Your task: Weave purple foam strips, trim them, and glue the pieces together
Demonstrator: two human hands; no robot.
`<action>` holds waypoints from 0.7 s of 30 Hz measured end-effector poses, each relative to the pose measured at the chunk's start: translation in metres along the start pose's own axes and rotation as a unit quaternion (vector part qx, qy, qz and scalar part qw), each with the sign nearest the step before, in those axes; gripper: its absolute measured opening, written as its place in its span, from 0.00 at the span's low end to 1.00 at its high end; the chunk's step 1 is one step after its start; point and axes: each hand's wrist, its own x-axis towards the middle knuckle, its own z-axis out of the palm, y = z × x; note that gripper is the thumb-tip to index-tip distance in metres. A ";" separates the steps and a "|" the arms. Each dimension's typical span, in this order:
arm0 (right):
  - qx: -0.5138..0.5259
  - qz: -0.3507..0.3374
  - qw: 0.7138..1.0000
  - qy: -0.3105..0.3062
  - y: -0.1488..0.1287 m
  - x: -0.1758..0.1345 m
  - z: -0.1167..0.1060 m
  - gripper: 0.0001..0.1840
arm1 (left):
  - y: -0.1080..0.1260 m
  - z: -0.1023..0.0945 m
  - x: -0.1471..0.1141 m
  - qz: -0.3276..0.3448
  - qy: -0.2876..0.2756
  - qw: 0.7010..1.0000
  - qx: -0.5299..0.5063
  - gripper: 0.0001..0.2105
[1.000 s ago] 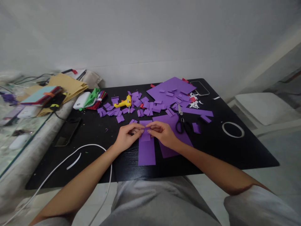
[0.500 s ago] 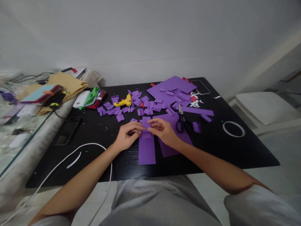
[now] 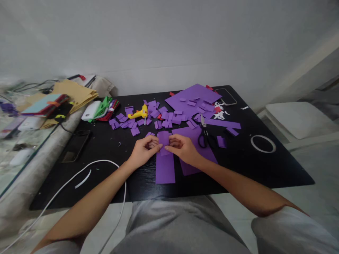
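Between my two hands is a small folded purple paper piece [image 3: 164, 141]. My left hand [image 3: 144, 150] pinches its left edge with thumb and fingers, and my right hand [image 3: 183, 148] grips its right edge the same way. Beneath it, a long purple paper strip [image 3: 165, 171] lies on the black table. To the right, partly under my right forearm, rests a larger purple sheet [image 3: 196, 164]. Black-handled scissors [image 3: 203, 132] lie on that sheet's right side, just beyond my right hand.
Several small folded purple pieces [image 3: 168, 120] lie scattered behind my hands, around a yellow glue gun [image 3: 139, 113]. A white cable [image 3: 99, 161] curves across the table's left side. A phone [image 3: 76, 146] is at left, and a white ring [image 3: 263, 144] at right.
My fingers have shifted from on top of the small purple piece to its two side edges. The piece now shows more fully, tilted up between both hands.
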 end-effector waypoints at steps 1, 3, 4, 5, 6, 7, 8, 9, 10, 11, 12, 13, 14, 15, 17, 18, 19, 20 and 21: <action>0.002 0.001 1.000 -0.004 0.000 0.000 0.000 0.17 | 0.000 0.000 0.000 0.006 0.003 1.000 0.003 0.12; -0.003 0.004 1.000 -0.001 0.001 0.000 0.000 0.15 | -0.001 0.000 -0.001 0.017 0.002 1.000 0.010 0.12; -0.007 0.006 1.000 0.004 0.001 0.000 -0.001 0.15 | -0.002 0.000 -0.001 0.022 -0.001 1.000 0.012 0.11; -0.009 0.007 1.000 0.011 0.001 0.000 -0.001 0.14 | -0.002 0.000 -0.001 0.026 -0.005 1.000 0.014 0.11; -0.009 0.007 1.000 0.015 0.000 0.000 -0.001 0.14 | -0.003 0.000 -0.001 0.031 -0.008 0.999 0.016 0.11; -0.007 0.006 1.000 0.017 0.000 -0.001 -0.001 0.14 | -0.003 0.000 -0.001 0.035 -0.010 0.999 0.019 0.10; -0.003 0.004 1.000 0.016 0.000 -0.001 -0.001 0.14 | -0.004 0.000 -0.002 0.040 -0.011 0.999 0.021 0.10; 0.000 0.002 1.000 0.014 -0.001 -0.001 -0.001 0.14 | -0.004 0.000 -0.002 0.043 -0.012 0.999 0.024 0.10; 0.004 0.002 1.000 0.009 -0.001 -0.001 0.000 0.14 | -0.004 0.000 -0.002 0.046 -0.014 0.998 0.029 0.09; 0.007 0.003 1.000 0.003 -0.001 -0.001 0.000 0.13 | -0.005 0.000 -0.002 0.049 -0.016 0.998 0.035 0.09; 0.010 0.005 1.000 -0.002 -0.001 -0.001 0.000 0.13 | -0.005 -0.001 -0.003 0.052 -0.018 0.998 0.041 0.09; 0.013 0.006 1.000 -0.005 -0.001 -0.001 0.001 0.13 | -0.005 -0.001 -0.003 0.055 -0.019 0.997 0.046 0.09; 0.015 0.006 1.000 -0.008 -0.001 -0.001 0.001 0.13 | -0.005 -0.001 -0.003 0.058 -0.017 0.997 0.052 0.09; 0.019 0.005 1.000 -0.009 -0.001 -0.001 0.002 0.13 | -0.004 -0.002 -0.003 0.062 -0.015 0.996 0.057 0.09; 0.025 0.007 1.000 -0.009 -0.001 -0.001 0.002 0.13 | -0.003 -0.002 -0.003 0.069 -0.010 0.995 0.067 0.10; 0.027 0.009 1.000 -0.009 -0.002 -0.001 0.002 0.13 | -0.002 -0.002 -0.003 0.073 -0.011 0.995 0.072 0.09; 0.029 0.011 0.999 -0.007 -0.002 -0.001 0.002 0.13 | -0.001 -0.001 -0.004 0.077 -0.014 0.994 0.074 0.09; 0.031 0.014 0.999 -0.005 -0.002 -0.001 0.002 0.13 | -0.001 -0.001 -0.004 0.081 -0.017 0.994 0.073 0.09; 0.034 0.015 0.999 -0.003 -0.002 -0.001 0.002 0.14 | 0.000 -0.001 -0.004 0.083 -0.019 0.994 0.068 0.09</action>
